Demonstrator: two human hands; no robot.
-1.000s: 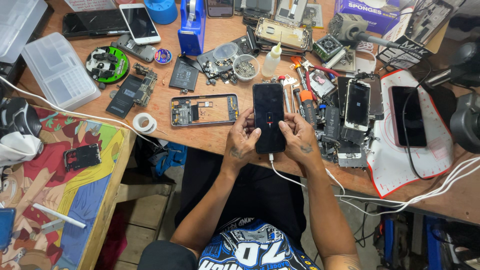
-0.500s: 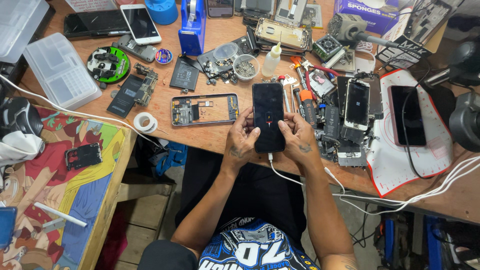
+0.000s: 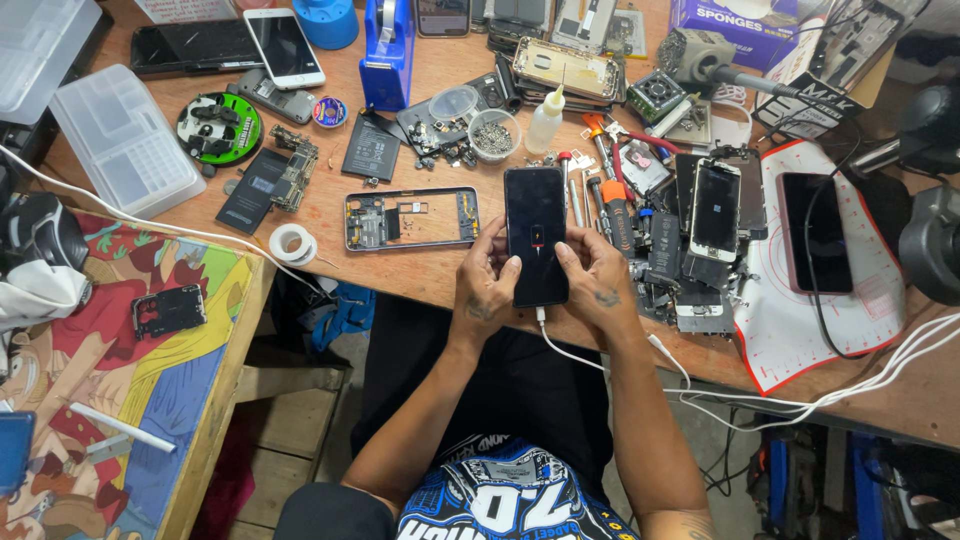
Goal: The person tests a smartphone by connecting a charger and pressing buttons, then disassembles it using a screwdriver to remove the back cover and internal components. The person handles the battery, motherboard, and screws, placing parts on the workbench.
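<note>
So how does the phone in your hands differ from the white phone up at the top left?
The black phone is held in both hands (left hand, right hand), while the white phone lies untouched on the bench. The black phone has a white cable plugged into its bottom end; the white phone shows none. The black phone's screen shows a small red icon; the white phone's screen is blank. Both lie face up.

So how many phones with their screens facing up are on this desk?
5 clear ones: black phone held by both hands, white phone and black one top left, two at right. Others may hide in the clutter.
</note>
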